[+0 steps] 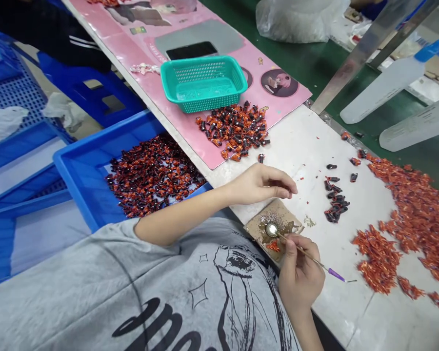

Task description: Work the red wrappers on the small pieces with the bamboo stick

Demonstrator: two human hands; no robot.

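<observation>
White tabletop is bearing damp-looking cardboard, probably catching drips. At its five o'clock, the right hand is gripping a thin stick mid-shaft, seemingly for control; at twelve, the left hand is hanging curled, whether pinching anything I cannot tell.

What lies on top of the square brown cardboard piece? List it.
On the square brown cardboard piece: a small round silvery object, dark stains and orange scraps. The right hand holds a thin purple-banded stick over it. What the object covers cannot be seen.
</observation>
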